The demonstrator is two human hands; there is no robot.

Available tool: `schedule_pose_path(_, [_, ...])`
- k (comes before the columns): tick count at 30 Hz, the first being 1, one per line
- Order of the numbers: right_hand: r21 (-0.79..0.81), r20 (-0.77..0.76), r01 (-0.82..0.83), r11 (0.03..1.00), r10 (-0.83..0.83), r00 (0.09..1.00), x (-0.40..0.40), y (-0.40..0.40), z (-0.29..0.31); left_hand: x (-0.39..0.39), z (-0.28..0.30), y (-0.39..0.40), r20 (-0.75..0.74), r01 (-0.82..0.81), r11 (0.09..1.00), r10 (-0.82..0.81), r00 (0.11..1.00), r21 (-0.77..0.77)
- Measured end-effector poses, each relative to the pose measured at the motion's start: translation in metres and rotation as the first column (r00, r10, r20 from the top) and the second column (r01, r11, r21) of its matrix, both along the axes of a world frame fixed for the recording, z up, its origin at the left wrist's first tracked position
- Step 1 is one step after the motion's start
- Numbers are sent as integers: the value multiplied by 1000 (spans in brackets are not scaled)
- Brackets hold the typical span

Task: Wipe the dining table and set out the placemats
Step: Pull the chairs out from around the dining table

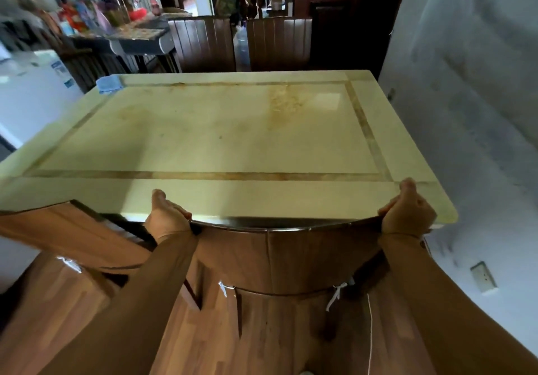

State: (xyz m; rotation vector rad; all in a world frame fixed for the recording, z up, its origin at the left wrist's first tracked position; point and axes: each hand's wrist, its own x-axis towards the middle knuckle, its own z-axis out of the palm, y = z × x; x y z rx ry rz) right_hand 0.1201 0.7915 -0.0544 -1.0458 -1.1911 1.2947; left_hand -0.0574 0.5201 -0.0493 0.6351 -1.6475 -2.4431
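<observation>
Dining table (221, 147) fills the middle of our view, its cream stone top framed by a brown inlay band, its near edge right at our hands. Nearest us, at six o'clock, a brown chair back (291, 258) sits between our forearms and hides whatever lies under that edge; its lower part runs out of frame. Our left hand (167, 217) is at seven o'clock, curled over the top rail of the chair, thumb lying up on the tabletop, fingers tucked out of sight. Our right hand (407, 214) at five o'clock does the same, closed on the rail near the table's rounded corner. Both arms reach forward, wrists bent down. Out across the top we see tan stains towards one o'clock. At the far left corner, eleven o'clock, lies a blue cloth (108, 85), blurred. Beyond, at twelve, two more chair backs (203, 44) stand against the far edge.
</observation>
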Motion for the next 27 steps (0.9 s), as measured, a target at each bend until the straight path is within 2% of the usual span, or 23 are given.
schedule_pose_path(9, [-33,8,-43,999,43,999,-32,2,-26,-26,-23,0,74,10,995,-3,997,-96])
schedule_pose_path(13, [-23,38,-42,999,43,998,-36,-1,-28,-33,-21,-1,101,26,985,-8,995,-169])
schedule_pose_path(20, [-50,121,-31,998,37,992,-35,-7,-25,-35,-19,-8,179,71,977,-35,983,-200])
schedule_pose_path(25, [-58,247,-64,996,77,966,-30,-15,-20,-41,-14,-17,244,189,910,-102,964,-368])
schedule_pose_path(27, [-48,299,-97,994,107,948,-27,-20,-18,-39,-13,-18,248,221,857,-113,962,-466])
